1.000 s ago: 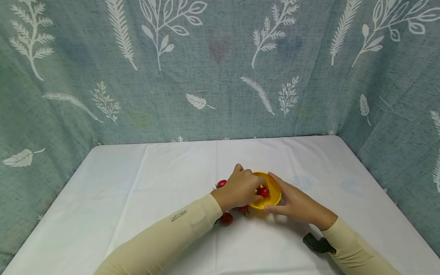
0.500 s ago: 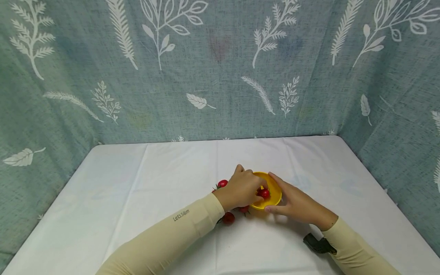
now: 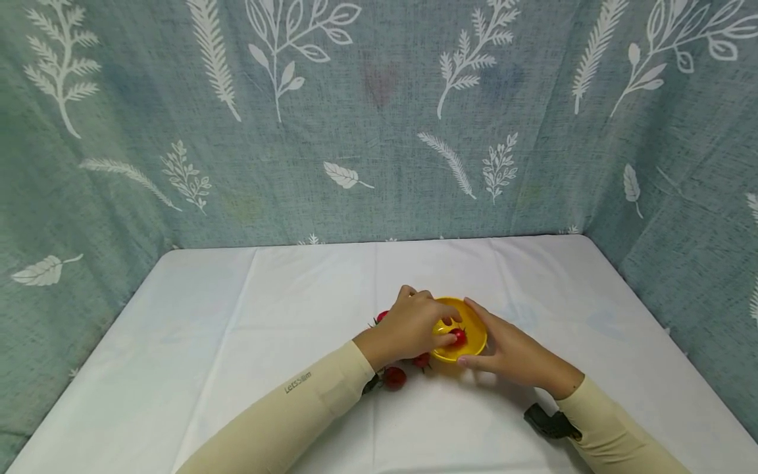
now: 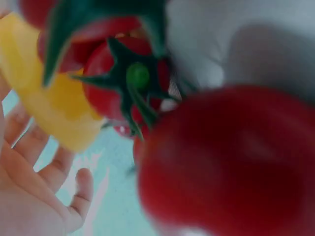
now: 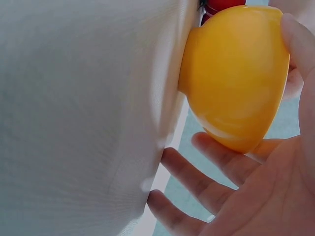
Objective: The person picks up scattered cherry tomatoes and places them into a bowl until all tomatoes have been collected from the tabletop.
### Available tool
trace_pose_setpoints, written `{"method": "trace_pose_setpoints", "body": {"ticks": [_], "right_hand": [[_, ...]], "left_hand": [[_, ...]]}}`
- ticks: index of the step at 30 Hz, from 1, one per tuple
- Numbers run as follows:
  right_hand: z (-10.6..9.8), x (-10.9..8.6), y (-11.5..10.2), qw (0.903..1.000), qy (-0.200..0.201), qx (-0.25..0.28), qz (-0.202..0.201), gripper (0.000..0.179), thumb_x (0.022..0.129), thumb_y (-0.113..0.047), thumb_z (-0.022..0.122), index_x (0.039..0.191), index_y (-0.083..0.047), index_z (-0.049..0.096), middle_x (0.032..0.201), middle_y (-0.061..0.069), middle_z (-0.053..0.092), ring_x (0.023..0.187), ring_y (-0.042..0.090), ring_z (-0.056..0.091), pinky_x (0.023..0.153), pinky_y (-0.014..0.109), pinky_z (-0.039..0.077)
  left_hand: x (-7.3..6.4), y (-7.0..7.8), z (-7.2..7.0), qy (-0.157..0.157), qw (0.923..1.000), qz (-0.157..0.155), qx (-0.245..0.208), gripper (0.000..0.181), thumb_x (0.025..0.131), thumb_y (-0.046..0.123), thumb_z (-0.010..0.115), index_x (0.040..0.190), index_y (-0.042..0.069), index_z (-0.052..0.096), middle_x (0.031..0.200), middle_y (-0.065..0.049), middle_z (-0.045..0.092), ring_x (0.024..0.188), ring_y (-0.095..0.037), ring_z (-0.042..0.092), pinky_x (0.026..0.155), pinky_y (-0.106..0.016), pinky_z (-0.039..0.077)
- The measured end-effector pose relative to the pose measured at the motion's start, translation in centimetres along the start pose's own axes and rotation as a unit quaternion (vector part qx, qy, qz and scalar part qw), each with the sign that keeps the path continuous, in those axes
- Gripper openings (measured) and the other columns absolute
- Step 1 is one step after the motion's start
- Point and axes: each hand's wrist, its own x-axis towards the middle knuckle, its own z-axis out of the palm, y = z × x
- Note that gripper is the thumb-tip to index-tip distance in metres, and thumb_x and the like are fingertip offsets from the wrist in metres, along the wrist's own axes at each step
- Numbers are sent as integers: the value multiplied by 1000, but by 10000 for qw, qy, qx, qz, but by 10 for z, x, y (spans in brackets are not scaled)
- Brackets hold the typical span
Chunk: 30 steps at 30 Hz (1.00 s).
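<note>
A small yellow bowl [image 3: 476,327] stands on the white table, and one red cherry tomato [image 3: 458,337] lies inside it. My left hand [image 3: 410,330] reaches over the bowl's left side, thumb and fingers spread apart, thumb tip right by that tomato. From the right, my right hand [image 3: 510,349] holds the bowl between thumb and fingers. The right wrist view shows the thumb on the rim of the bowl [image 5: 236,73] and a finger against its opposite side. Loose tomatoes [image 3: 395,378] lie left of the bowl, partly hidden by my left hand and forearm.
In the left wrist view, a large tomato [image 4: 231,162] and another with a green calyx [image 4: 106,78] sit close to the camera. A dark strap [image 3: 551,422] is on the right sleeve. Patterned green cloth [image 3: 379,151] hangs behind the table and along both sides.
The left thumb and fingers have spread apart, letting go of the tomato in the bowl. The left hand has drawn slightly left. The right hand stays on the bowl.
</note>
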Motion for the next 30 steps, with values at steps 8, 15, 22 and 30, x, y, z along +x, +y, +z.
{"method": "trace_pose_setpoints", "body": {"ticks": [8,15,22,30], "right_hand": [[-1,1,-1,9999,15,-107,-8,106,84,-51,75,159,-5,17,162,16,31,144,37,40,114,58,35],[1,0,-2,9999,42,-109,85,106,84,-53,75,159,-5,18,162,18,30,145,40,38,114,60,33],[4,0,0,9996,121,-216,149,108,81,-58,75,160,-8,19,162,16,31,146,39,38,115,59,33],[3,-1,1,9994,172,-263,112,109,81,-59,75,160,-8,19,162,16,31,145,40,38,114,60,33]], "left_hand": [[-21,-17,-9,707,9964,-58,-463,30,93,34,72,121,24,72,116,8,73,107,-16,59,92,-41,39],[-31,-31,-8,966,9920,-308,-757,29,95,27,69,124,21,70,113,6,73,104,-17,61,93,-42,40],[-35,-42,-6,707,9922,-717,-740,35,97,23,65,132,22,65,116,4,73,105,-17,64,99,-47,40],[-35,-46,-1,267,9949,-772,-599,41,94,32,68,134,22,64,120,3,72,100,-16,65,94,-48,42]]}}
